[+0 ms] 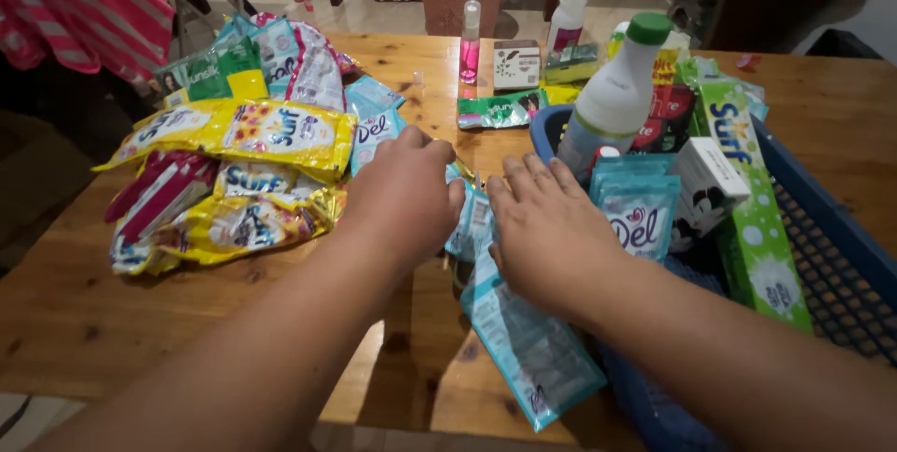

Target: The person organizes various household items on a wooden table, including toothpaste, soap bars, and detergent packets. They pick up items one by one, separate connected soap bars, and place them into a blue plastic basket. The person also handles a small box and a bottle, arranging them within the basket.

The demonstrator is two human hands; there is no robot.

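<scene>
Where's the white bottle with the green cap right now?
The white bottle stands upright at the blue basket's far left corner, just beyond the right hand.

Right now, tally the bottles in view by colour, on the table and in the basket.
White bottle with green cap, in the blue basket: 1
White bottle with white cap, on the table: 1
Pink spray bottle, on the table: 1
Total: 3
</scene>
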